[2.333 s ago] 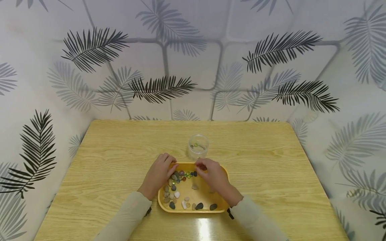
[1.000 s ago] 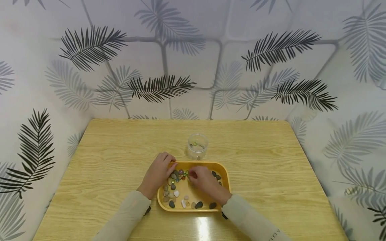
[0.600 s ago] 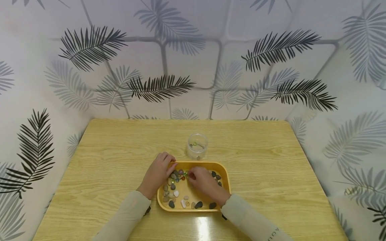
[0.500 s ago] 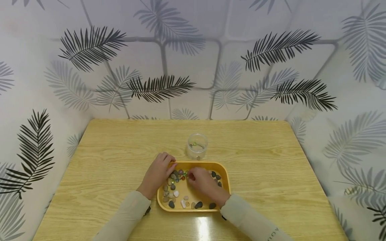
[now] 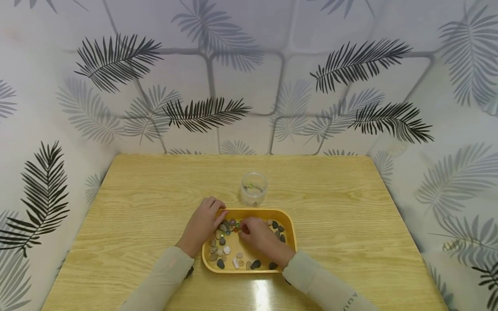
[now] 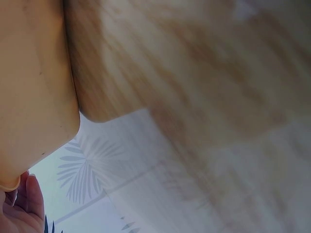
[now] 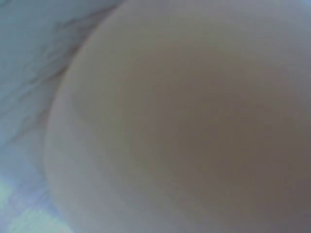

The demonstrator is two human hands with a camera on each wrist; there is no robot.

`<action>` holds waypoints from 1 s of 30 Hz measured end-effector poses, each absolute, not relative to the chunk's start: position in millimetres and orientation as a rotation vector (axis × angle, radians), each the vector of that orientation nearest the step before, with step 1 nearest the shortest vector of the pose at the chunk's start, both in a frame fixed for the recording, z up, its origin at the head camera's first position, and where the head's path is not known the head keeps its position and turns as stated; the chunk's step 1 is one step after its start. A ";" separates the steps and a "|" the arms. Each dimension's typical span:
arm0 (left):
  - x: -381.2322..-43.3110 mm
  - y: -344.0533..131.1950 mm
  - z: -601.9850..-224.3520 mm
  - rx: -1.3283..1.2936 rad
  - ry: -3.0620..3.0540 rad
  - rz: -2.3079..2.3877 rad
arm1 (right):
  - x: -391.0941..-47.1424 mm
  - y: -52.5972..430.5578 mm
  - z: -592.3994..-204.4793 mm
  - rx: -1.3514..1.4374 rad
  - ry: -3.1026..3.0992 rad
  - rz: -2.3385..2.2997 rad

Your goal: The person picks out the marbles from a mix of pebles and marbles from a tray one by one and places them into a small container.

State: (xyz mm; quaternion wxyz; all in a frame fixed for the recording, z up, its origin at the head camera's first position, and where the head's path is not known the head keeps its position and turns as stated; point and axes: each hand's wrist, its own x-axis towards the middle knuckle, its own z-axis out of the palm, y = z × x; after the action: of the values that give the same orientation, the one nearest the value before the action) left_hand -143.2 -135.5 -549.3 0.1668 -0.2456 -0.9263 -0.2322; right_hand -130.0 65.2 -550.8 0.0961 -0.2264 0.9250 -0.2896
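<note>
Dimly, unclear letters (image 5: 350,301) mark one sleeve (image 5: 315,278); the left hand (image 5: 203,222) pinches the tray (image 5: 249,271); whether the right hand (image 5: 257,234) pinches anything, I cannot tell.

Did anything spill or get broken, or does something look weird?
Nothing clearly looks wrong. The yellow tray sits on the table, with stones and shiny beads inside, and the clear cup stands upright. One tiny piece at the cup's foot is too small to tell whether it's inside or outside.
</note>
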 end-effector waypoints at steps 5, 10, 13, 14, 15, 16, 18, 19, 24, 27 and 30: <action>-143.4 -135.7 -548.5 -0.702 -2.642 -0.665 | -130.1 64.4 -549.6 -0.678 2.748 -0.845; -143.4 -135.4 -548.2 -0.700 -2.648 -0.664 | -129.6 64.4 -549.4 -0.667 2.754 -0.845; -143.4 -135.1 -548.2 -0.697 -2.653 -0.662 | -129.5 64.6 -549.4 -0.644 2.753 -0.858; -143.4 -134.9 -548.1 -0.696 -2.655 -0.663 | -129.5 64.6 -549.5 -0.633 2.752 -0.862; -143.4 -135.0 -548.3 -0.695 -2.656 -0.664 | -129.5 64.6 -549.8 -0.624 2.749 -0.866; -143.4 -134.9 -548.4 -0.694 -2.656 -0.664 | -129.6 64.6 -550.2 -0.616 2.748 -0.870; -143.2 -134.8 -548.5 -0.693 -2.654 -0.664 | -129.5 64.8 -550.7 -0.605 2.747 -0.877; -143.2 -134.7 -548.6 -0.692 -2.653 -0.664 | -129.4 64.8 -550.4 -0.602 2.745 -0.884; -143.4 -135.1 -549.7 -0.693 -2.646 -0.659 | -129.2 64.8 -547.1 -0.612 2.756 -0.931; -143.7 -135.3 -550.7 -0.694 -2.641 -0.657 | -129.2 64.6 -545.8 -0.619 2.767 -0.952; -144.0 -135.6 -551.2 -0.694 -2.634 -0.658 | -129.3 64.1 -544.8 -0.624 2.778 -0.966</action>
State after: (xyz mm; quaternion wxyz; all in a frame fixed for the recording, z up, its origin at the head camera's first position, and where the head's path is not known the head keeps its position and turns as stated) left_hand -144.0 -135.6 -551.2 0.1690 -0.2440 -0.9264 -0.2315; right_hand -129.3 64.1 -544.8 0.0673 -0.2069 0.9219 -0.3205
